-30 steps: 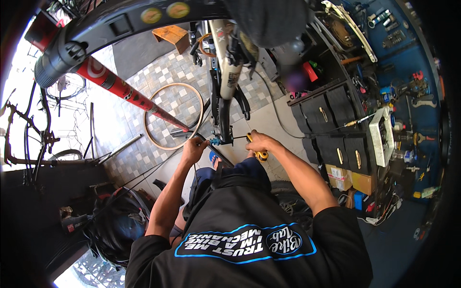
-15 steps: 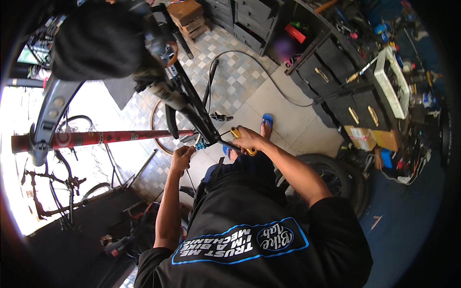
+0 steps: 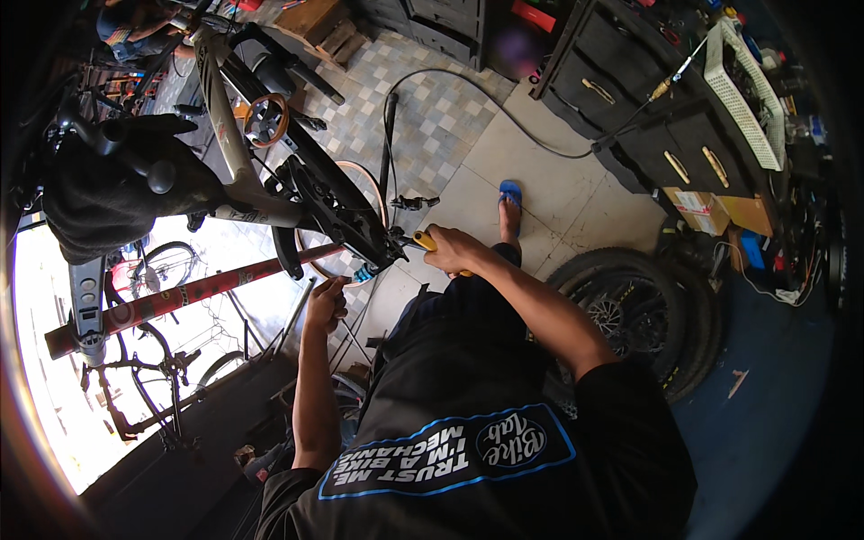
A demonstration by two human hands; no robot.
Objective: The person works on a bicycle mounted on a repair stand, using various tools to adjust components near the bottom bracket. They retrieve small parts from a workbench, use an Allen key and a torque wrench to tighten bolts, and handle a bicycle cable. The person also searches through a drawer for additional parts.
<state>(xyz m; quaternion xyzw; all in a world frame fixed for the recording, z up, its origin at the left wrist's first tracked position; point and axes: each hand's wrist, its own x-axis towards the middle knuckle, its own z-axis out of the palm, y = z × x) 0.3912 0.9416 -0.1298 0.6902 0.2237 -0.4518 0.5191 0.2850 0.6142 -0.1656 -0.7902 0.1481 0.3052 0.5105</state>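
Observation:
A bicycle frame (image 3: 221, 117) hangs in a repair stand with a red post (image 3: 202, 292), and a dark cloth (image 3: 108, 184) covers the clamp area. My right hand (image 3: 453, 251) is wrapped round a yellow-handled tool (image 3: 423, 240) close to the lower end of the frame. The tool's working tip is too small to make out. My left hand (image 3: 327, 304) is closed, fingers pinched together beside a small blue part (image 3: 364, 272) at the frame's end. What it pinches is hidden.
Several tyred wheels (image 3: 621, 310) are stacked beside my right leg. Dark drawers (image 3: 589, 99) stand at the right with a white basket (image 3: 742, 94) on top. A black hose (image 3: 504, 135) loops across the tiled floor. Another person (image 3: 135, 27) is at the far left.
The bicycle frame has swung round and shows more of its tubing. My right hand has shifted slightly left and up with the yellow-handled tool; my left hand has moved slightly left and down.

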